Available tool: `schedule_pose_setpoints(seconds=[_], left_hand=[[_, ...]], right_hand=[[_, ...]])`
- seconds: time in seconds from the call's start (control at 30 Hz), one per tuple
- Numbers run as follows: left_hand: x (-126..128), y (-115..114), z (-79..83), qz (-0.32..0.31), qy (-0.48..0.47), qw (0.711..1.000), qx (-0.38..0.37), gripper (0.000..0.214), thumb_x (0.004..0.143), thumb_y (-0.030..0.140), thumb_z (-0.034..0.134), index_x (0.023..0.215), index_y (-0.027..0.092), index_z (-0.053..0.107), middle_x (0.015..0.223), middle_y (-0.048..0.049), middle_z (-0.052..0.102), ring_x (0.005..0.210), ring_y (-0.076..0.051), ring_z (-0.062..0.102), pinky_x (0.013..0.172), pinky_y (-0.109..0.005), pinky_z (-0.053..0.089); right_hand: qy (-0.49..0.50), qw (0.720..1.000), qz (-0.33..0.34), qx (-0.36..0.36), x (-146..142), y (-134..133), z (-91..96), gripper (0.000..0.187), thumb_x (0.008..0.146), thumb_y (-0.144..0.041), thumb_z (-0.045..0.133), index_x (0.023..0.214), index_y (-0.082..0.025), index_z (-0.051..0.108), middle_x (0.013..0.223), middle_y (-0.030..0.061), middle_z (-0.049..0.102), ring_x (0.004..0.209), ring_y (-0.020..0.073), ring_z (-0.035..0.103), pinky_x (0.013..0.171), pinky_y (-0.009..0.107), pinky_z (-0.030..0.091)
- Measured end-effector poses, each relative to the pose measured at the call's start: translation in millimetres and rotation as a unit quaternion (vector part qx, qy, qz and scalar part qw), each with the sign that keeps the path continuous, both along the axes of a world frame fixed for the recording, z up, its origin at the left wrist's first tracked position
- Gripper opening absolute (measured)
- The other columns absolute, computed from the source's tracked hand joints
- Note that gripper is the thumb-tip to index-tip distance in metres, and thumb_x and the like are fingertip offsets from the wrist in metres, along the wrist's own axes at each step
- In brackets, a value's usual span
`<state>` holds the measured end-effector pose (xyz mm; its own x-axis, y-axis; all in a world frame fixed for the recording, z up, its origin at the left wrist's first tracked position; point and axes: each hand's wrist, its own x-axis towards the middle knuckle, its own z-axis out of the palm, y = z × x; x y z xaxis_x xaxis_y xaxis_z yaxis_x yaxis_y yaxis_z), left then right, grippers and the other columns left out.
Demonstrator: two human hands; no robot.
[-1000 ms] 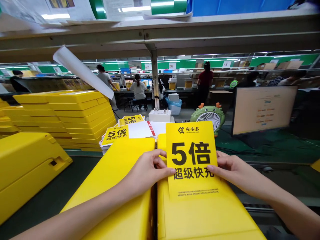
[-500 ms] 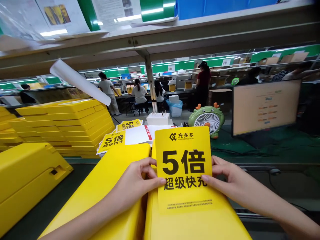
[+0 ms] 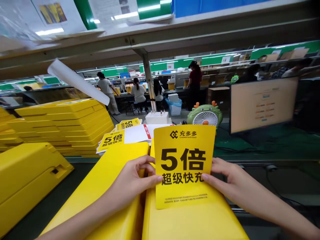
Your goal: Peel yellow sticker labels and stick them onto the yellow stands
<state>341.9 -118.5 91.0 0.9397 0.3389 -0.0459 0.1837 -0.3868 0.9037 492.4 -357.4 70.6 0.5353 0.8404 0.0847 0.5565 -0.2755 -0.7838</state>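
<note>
A yellow sticker (image 3: 183, 190) with black print, a large "5" and Chinese characters, is held upright between my two hands. My left hand (image 3: 138, 173) pinches its left edge, thumb in front and fingers behind. On the right edge, my right hand (image 3: 222, 176) grips in the same way. Below and behind the sticker lies a yellow casing (image 3: 190, 223); whether the sticker's lower edge touches it I cannot tell. A second yellow casing (image 3: 105, 186) lies alongside, under my left forearm.
Left stands a yellow casing (image 3: 30, 176), with stacked yellow panels (image 3: 65, 126) behind. More printed stickers (image 3: 111, 141) lie ahead. A green fan (image 3: 205, 115) and a monitor (image 3: 263, 103) stand at right. An overhead shelf (image 3: 162, 36) crosses above; people work beyond.
The sticker has tilted slightly, its top right corner shifting right, and its lower edge shows more distinctly. Both hands keep their grip. The view has shifted a little.
</note>
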Motion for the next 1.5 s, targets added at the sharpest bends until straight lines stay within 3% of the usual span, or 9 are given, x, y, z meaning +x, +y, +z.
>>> schedule_pose_setpoints(seconds=[0.1, 0.23, 0.43, 0.63, 0.77, 0.93, 1.17, 1.33, 1.5], left_hand=[[-3, -2, 3.3, 0.011, -0.023, 0.999, 0.028, 0.038, 0.071, 0.038, 0.071, 0.098, 0.017, 0.054, 0.077, 0.0002, 0.059, 0.083, -0.02, 0.055, 0.074, -0.031, 0.042], [-7, -6, 8.2, 0.021, -0.036, 0.998, 0.039, 0.037, 0.07, 0.039, 0.073, 0.093, 0.019, 0.052, 0.073, 0.0023, 0.059, 0.082, -0.019, 0.056, 0.069, -0.028, 0.041], [-11, -9, 9.3, -0.006, -0.043, 0.995, -0.087, 0.039, 0.07, 0.034, 0.073, 0.095, 0.016, 0.049, 0.078, -0.0001, 0.061, 0.072, -0.016, 0.061, 0.067, -0.026, 0.044], [-20, -16, 9.0, -0.031, -0.006, 0.994, -0.103, 0.062, 0.062, 0.022, 0.076, 0.114, 0.02, 0.043, 0.104, -0.0026, 0.049, 0.058, -0.009, 0.058, 0.05, -0.02, 0.043], [-21, -16, 6.5, -0.049, -0.012, 0.994, -0.1, 0.06, 0.067, 0.02, 0.072, 0.117, 0.022, 0.04, 0.09, 0.0018, 0.05, 0.058, -0.008, 0.056, 0.053, -0.019, 0.045], [-20, -12, 1.5, -0.059, 0.008, 0.998, -0.032, 0.057, 0.072, 0.02, 0.067, 0.121, 0.028, 0.04, 0.094, 0.002, 0.051, 0.06, -0.008, 0.056, 0.053, -0.019, 0.043], [-22, -16, 6.6, -0.019, 0.042, 0.996, 0.08, 0.08, 0.073, 0.023, 0.065, 0.138, 0.042, 0.023, 0.096, 0.0019, 0.055, 0.066, -0.013, 0.06, 0.063, -0.026, 0.049], [-21, -17, 14.6, -0.023, 0.074, 0.989, 0.128, 0.079, 0.074, 0.023, 0.064, 0.137, 0.045, 0.022, 0.1, 0.0015, 0.055, 0.072, -0.015, 0.059, 0.071, -0.029, 0.05], [-22, -20, 8.2, -0.029, 0.038, 0.983, 0.18, 0.076, 0.075, 0.023, 0.064, 0.133, 0.053, 0.025, 0.115, 0.0031, 0.048, 0.076, -0.013, 0.059, 0.074, -0.027, 0.051]], right_hand=[[0.023, 0.999, -0.005, 0.024, -5, -3, 1.4, 0.027, 0.091, -0.043, 0.046, 0.111, -0.035, 0.061, 0.122, -0.0012, 0.055, 0.109, 0.0193, 0.052, 0.091, 0.034, 0.049], [0.074, 0.996, -0.004, 0.055, -14, -3, 5.0, 0.027, 0.091, -0.041, 0.048, 0.112, -0.033, 0.062, 0.124, -0.0006, 0.056, 0.109, 0.0193, 0.054, 0.092, 0.033, 0.05], [0.116, 0.99, -0.008, 0.075, -20, -1, 6.8, 0.028, 0.09, -0.04, 0.05, 0.113, -0.03, 0.063, 0.124, 0.0006, 0.057, 0.107, 0.0184, 0.056, 0.089, 0.029, 0.052], [0.114, 0.99, -0.02, 0.083, -21, 0, 6.4, 0.027, 0.09, -0.039, 0.052, 0.111, -0.028, 0.064, 0.123, 0.0016, 0.057, 0.105, 0.018, 0.058, 0.087, 0.029, 0.052], [0.122, 0.988, -0.025, 0.088, -22, -1, 6.8, 0.027, 0.09, -0.039, 0.052, 0.112, -0.028, 0.063, 0.124, 0.0011, 0.057, 0.106, 0.0182, 0.057, 0.089, 0.029, 0.052], [0.137, 0.986, -0.013, 0.089, -23, 0, 7.7, 0.029, 0.09, -0.041, 0.051, 0.114, -0.029, 0.062, 0.123, -0.0002, 0.058, 0.108, 0.0197, 0.055, 0.09, 0.029, 0.051], [0.126, 0.989, -0.009, 0.072, -18, 0, 4.9, 0.03, 0.09, -0.042, 0.051, 0.118, -0.031, 0.059, 0.123, -0.0011, 0.057, 0.107, 0.0197, 0.054, 0.089, 0.028, 0.051], [0.048, 0.998, -0.012, 0.034, -16, -3, 5.2, 0.029, 0.091, -0.043, 0.049, 0.117, -0.035, 0.059, 0.125, -0.0025, 0.054, 0.111, 0.018, 0.05, 0.092, 0.025, 0.047], [-0.001, 0.999, -0.029, 0.025, -14, -4, -1.0, 0.027, 0.088, -0.046, 0.051, 0.112, -0.037, 0.062, 0.129, -0.0028, 0.051, 0.116, 0.0215, 0.047, 0.094, 0.03, 0.048]])
